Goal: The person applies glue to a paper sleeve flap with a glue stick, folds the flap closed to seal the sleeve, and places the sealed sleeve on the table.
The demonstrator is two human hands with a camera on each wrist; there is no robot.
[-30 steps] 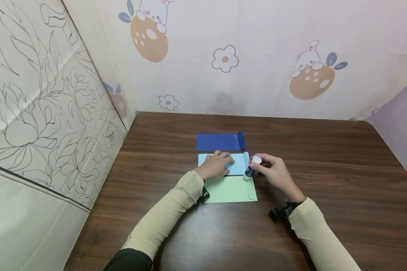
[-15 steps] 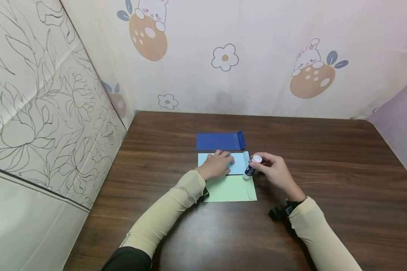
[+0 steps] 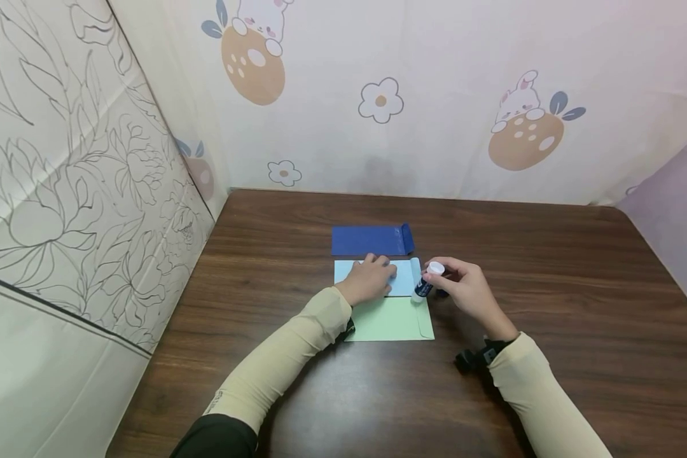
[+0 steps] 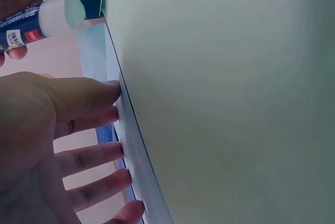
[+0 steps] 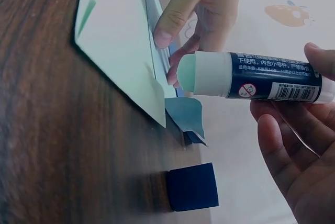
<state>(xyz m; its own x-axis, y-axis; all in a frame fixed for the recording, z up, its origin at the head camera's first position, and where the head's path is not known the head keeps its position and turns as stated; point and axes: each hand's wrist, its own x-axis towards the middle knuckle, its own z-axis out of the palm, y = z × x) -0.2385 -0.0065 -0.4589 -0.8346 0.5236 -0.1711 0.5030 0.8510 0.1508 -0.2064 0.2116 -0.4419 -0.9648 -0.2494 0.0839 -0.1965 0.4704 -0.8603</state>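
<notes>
A navy-labelled, mint-tipped glue stick (image 5: 275, 77) is pinched at a tilt by the right hand (image 3: 464, 286) near the green envelope (image 3: 386, 321); the light-blue envelope (image 3: 403, 278) is touched by the left hand (image 3: 369, 280), fingers spread

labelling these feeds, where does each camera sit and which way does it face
Head: on the head, facing forward and down over the table, light blue envelope and green envelope; left hand, right hand and sleeves show.
Left wrist: on that wrist, facing the left fingers at the light blue envelope; part of the right hand shows.
Right wrist: on that wrist, facing the glue stick in the right fingers; left hand beyond.
Both wrist views show the glue stick and both hands.
</notes>
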